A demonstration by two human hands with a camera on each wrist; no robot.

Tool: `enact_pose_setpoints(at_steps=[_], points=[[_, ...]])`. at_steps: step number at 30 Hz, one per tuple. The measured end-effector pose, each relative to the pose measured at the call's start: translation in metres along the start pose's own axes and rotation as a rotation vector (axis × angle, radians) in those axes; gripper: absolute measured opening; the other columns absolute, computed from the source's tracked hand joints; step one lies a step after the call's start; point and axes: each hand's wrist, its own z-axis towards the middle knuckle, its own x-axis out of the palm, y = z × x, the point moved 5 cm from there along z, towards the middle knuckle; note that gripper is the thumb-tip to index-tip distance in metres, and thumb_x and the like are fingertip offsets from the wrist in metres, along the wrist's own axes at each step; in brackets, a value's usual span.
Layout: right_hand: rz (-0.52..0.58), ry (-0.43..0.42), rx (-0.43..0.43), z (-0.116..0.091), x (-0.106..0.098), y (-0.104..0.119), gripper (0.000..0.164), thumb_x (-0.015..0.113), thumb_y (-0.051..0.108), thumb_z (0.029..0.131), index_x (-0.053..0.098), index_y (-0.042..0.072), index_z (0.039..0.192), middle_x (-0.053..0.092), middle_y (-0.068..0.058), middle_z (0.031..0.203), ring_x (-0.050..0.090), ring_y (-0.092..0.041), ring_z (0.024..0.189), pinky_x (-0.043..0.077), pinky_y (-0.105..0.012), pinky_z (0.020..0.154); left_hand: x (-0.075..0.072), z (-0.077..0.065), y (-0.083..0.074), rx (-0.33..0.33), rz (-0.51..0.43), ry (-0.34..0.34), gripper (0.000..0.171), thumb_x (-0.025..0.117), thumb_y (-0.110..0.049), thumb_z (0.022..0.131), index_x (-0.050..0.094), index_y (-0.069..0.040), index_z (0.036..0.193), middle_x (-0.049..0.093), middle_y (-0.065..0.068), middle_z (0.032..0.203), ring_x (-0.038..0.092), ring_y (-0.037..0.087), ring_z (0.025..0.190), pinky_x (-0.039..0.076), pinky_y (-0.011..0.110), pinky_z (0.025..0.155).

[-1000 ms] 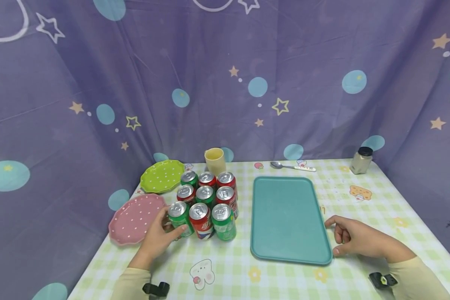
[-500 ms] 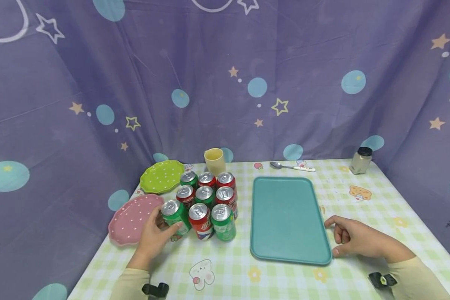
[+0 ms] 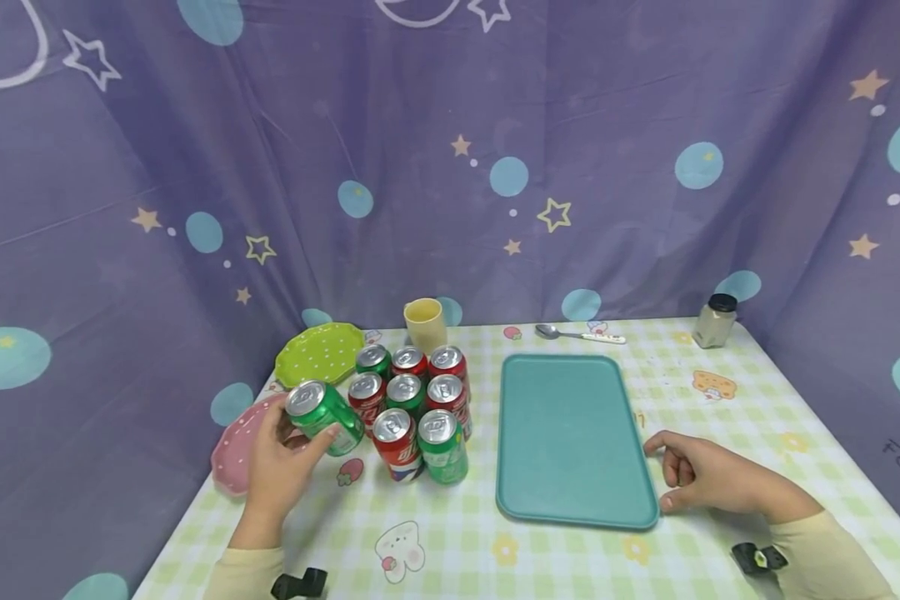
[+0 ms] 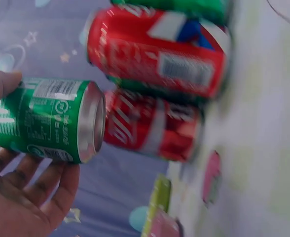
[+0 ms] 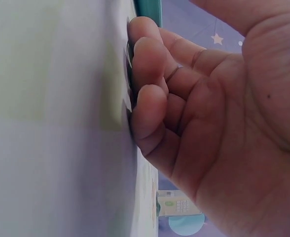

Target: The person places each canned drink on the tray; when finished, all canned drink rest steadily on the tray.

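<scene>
Head view: one green drink can (image 3: 330, 423), now lifted and tilted, leaving eight standing cans (image 3: 405, 390); left hand (image 3: 276, 468) pinches it, thumb opposing fingers, near pink polka-dot plate (image 3: 231, 454). Right hand (image 3: 716, 477): fingers loosely curled, beside teal tray (image 3: 576, 442).

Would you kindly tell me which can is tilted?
The green can in the left hand: it leans, whereas the other eight cans stand upright on the table.

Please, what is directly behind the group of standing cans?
A yellow cup stands behind the cans. Its upper part shows; its base cannot be seen because they cover it.
</scene>
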Motion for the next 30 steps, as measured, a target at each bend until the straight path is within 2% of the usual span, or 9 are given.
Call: enact_pose_setpoints(at_steps=[7, 12, 19, 27, 30], points=[[0.014, 0.001, 0.006, 0.0, 0.0, -0.001, 0.066, 0.087, 0.017, 0.087, 0.049, -0.004, 0.138, 0.057, -0.012, 0.091, 0.049, -0.012, 0.064, 0.044, -0.03, 0.055, 0.006, 0.004, -0.042, 0.046, -0.043, -0.031, 0.064, 0.086, -0.002, 0.086, 0.056, -0.006, 0.142, 0.066, 0.0, 0.119, 0.065, 0.014, 0.101, 0.054, 0.017, 0.082], [0.016, 0.007, 0.001, 0.001, 0.0, -0.002, 0.066, 0.086, 0.017, 0.088, 0.049, -0.003, 0.139, 0.058, -0.012, 0.091, 0.049, -0.012, 0.064, 0.044, -0.03, 0.055, 0.022, 0.009, -0.071, 0.093, -0.112, -0.012, 0.063, 0.086, -0.001, 0.086, 0.056, -0.006, 0.142, 0.066, 0.0, 0.121, 0.066, 0.017, 0.099, 0.055, 0.02, 0.079], [0.017, 0.007, 0.005, 0.001, 0.0, -0.002, 0.066, 0.087, 0.018, 0.088, 0.05, -0.004, 0.139, 0.057, -0.012, 0.091, 0.049, -0.013, 0.064, 0.044, -0.03, 0.055, 0.061, 0.01, -0.101, 0.112, -0.214, 0.069, 0.065, 0.088, -0.006, 0.084, 0.056, -0.007, 0.141, 0.067, 0.004, 0.124, 0.067, 0.022, 0.101, 0.057, 0.024, 0.079], [-0.004, -0.004, -0.001, 0.001, -0.001, -0.004, 0.067, 0.088, 0.021, 0.086, 0.051, -0.002, 0.138, 0.058, -0.011, 0.091, 0.05, -0.011, 0.065, 0.046, -0.03, 0.056, 0.112, 0.001, -0.115, 0.126, -0.212, 0.157, 0.064, 0.092, -0.021, 0.083, 0.059, -0.017, 0.137, 0.066, 0.001, 0.123, 0.068, 0.019, 0.104, 0.06, 0.033, 0.085], [-0.008, -0.008, 0.002, 0.001, -0.002, -0.004, 0.068, 0.089, 0.022, 0.086, 0.052, -0.001, 0.137, 0.058, -0.011, 0.091, 0.05, -0.012, 0.065, 0.046, -0.03, 0.056, 0.132, -0.004, -0.121, 0.128, -0.228, 0.191, 0.061, 0.092, -0.022, 0.083, 0.059, -0.019, 0.135, 0.067, 0.001, 0.12, 0.069, 0.019, 0.101, 0.062, 0.038, 0.082]])
